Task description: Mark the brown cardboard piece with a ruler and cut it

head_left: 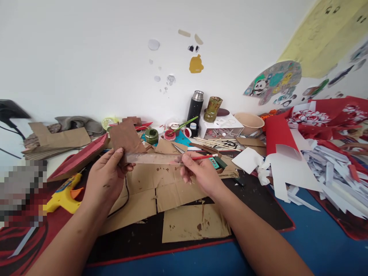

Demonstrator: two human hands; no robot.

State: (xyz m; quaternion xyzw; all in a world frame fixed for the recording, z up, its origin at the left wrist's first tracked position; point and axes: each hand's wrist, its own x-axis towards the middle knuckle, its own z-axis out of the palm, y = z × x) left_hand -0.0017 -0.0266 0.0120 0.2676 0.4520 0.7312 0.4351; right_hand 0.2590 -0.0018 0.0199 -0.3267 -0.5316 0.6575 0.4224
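My left hand is closed, pinching a brown painted cardboard piece and the left end of a clear strip that looks like a ruler. The other end of the ruler sits between the thumb and fingers of my right hand. A thin red stick with a pale tip shows just past my right thumb; I cannot tell whether that hand grips it. Below both hands lie paint-stained flattened cardboard and a smaller stained cardboard sheet.
A yellow glue gun lies at left. Behind are open paint jars, a black thermos, a green-brown vase on a white box, and a beige bowl. White paper scraps and red-wrapped flowers crowd the right.
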